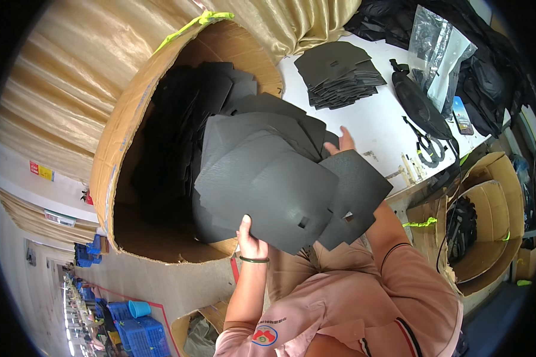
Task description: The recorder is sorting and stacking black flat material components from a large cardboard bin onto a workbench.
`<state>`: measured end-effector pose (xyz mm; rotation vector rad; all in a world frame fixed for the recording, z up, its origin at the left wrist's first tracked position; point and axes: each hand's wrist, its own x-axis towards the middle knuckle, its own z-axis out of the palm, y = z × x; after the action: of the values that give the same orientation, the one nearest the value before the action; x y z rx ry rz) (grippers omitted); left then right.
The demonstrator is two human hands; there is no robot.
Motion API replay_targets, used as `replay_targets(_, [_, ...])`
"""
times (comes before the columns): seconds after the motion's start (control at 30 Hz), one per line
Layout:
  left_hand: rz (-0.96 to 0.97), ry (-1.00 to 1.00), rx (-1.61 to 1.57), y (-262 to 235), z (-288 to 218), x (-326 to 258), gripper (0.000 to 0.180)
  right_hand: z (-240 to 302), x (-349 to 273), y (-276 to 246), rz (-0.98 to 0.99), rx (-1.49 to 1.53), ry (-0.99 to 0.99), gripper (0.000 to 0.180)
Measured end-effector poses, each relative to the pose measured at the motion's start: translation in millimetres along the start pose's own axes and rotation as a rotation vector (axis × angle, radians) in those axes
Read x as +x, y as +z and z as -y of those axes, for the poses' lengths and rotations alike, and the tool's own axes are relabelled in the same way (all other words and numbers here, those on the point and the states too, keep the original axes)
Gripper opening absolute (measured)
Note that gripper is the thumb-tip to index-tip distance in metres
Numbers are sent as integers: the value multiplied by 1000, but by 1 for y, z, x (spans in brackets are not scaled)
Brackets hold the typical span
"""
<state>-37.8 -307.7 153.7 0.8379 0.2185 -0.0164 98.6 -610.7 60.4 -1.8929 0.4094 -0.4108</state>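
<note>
A thick fanned stack of dark grey cut sheets is held up over the mouth of a big cardboard box. My left hand, with a dark green band on its wrist, grips the stack's lower edge. My right hand is mostly hidden behind the stack; only fingertips show at its upper right edge, holding it. More dark sheets lie inside the box.
A white table at the right carries another pile of grey sheets, a black strap piece, scissors and black bags. Open cardboard boxes stand below it. Blue crates sit on the floor. Gold fabric drapes behind the box.
</note>
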Motion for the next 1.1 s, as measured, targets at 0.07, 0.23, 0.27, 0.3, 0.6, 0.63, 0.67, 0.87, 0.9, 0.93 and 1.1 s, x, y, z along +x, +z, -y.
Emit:
replay_targets(0.07, [1,-10,-66,7,-5,6,38,6,-3,-29,-260,-41,-106,57])
replay_targets(0.23, [-75,27,-135,1,-4,22,41,-6,-9,-112,395,576,435,49])
replay_targets(0.27, [-74,23,-138,-1,-4,23,41,3,-19,-123,583,745,521,50])
replay_targets(0.3, [-72,20,-127,-2,-3,24,41,9,-29,-131,581,741,524,50])
replay_targets(0.6, [52,63,-98,-40,-10,36,39,40,-69,-167,699,178,167,43])
replay_targets(0.63, [64,102,-84,-39,-15,37,38,14,-63,-184,555,282,189,43])
replay_targets(0.67, [66,110,-91,-42,-22,40,42,-11,-58,-201,355,410,263,44])
replay_targets(0.87, [247,281,57,-16,-43,39,58,37,-55,-225,437,806,-57,22])
replay_targets(0.9, [301,283,78,-9,-41,40,59,28,-52,-213,482,763,-77,15])
replay_targets(0.93, [296,279,102,-2,-35,39,62,32,-52,-188,529,823,-183,18])
replay_targets(1.1, [401,207,361,3,-7,39,60,76,-72,-96,444,813,-248,26])
